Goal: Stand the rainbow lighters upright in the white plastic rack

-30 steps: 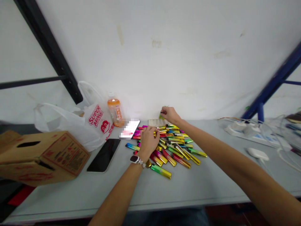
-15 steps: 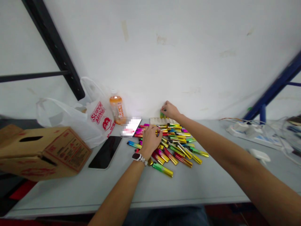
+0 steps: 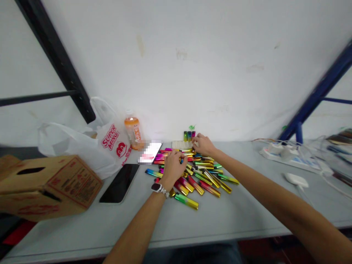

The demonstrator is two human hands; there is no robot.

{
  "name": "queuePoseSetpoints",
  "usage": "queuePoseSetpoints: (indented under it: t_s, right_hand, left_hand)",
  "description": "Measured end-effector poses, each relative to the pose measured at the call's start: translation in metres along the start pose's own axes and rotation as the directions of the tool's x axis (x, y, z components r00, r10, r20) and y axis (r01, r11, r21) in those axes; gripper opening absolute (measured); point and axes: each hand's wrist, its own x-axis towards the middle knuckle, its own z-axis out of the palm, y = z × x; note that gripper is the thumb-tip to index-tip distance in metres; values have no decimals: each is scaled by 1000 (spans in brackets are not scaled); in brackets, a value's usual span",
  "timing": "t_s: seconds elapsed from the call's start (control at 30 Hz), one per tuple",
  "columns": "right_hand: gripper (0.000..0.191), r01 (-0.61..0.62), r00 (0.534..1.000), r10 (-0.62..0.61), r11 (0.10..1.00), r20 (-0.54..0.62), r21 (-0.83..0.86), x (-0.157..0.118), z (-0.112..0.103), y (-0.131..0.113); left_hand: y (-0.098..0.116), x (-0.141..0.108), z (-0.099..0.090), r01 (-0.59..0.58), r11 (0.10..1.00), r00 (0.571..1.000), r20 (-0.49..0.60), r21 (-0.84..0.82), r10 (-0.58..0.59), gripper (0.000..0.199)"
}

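Loose shiny lighters [image 3: 210, 189] in metallic gradient colours lie heaped on the grey table. My left hand [image 3: 173, 167], wearing a watch on its wrist, is over the left part of this heap. Its fingers are curled with the thumb around a bluish lighter [image 3: 181, 160], mostly hidden. Against the wall sits a white tray [image 3: 180, 145] with a grid of holes. Three lighters [image 3: 189, 136] stand upright at its back edge. My right hand [image 3: 204, 145] is beside the tray's right end, fingers bent and a little apart, with nothing visible in them.
To the left are a cardboard box [image 3: 74, 183], a white plastic bag [image 3: 107, 146], an orange drink bottle [image 3: 133, 132], a black phone [image 3: 119, 183] and a lit, partly blurred phone [image 3: 150, 153]. A power strip [image 3: 297, 159] and a white charger [image 3: 296, 179] lie right.
My right hand has drawn back from the upright lighters, down and to the right, uncovering them. My left hand stays over the heap. The camera view has shifted slightly.
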Motion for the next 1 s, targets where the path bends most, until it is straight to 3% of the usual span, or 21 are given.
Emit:
queuePoseSetpoints:
  t_s: [0.17, 0.33, 0.47, 0.6, 0.73, 0.8, 0.87, 0.93, 1.0]
  right_hand:
    - [29, -89, 993, 88, 996, 85, 12, -8, -6, 13]
    - [23, -72, 983, 79, 996, 169, -49, 2, -10, 12]
    - [20, -4, 988, 12, 998, 155, -56, 5, -11, 9]
    - [18, 113, 993, -114, 993, 40, 29, -3, -14, 6]
    - [16, 223, 964, -160, 920, -212, 321, -24, -18, -6]
    - [19, 235, 946, -48, 783, -321, 575, -36, -18, -18]
    - [24, 220, 934, 132, 522, -333, 824, -47, -14, -33]
    - [28, 192, 930, 276, 196, -242, 962, -55, -10, -47]
    - [34, 150, 923, 363, -24, -131, 988, -61, -7, -58]
  left_hand:
    - [3, 0, 0, 1, 1000, 1000, 0, -20, -1, 18]
    - [3, 1, 1, -13, 999, 1000, -24, -30, 12, 20]
    - [0, 3, 3, -28, 998, 999, -48, -57, 25, 16]
    - [-3, 6, 6, -71, 984, 993, -107, -161, 54, 12]
    - [-3, 7, 6, -99, 961, 986, -154, -259, 60, 7]
    - [-1, 7, 5, -111, 949, 983, -170, -294, 62, 6]
    - [1, 7, 4, -121, 939, 981, -183, -322, 63, 6]
    - [3, 6, 2, -130, 928, 979, -193, -349, 64, 8]
    - [7, 5, 0, -147, 919, 977, -198, -366, 78, 7]
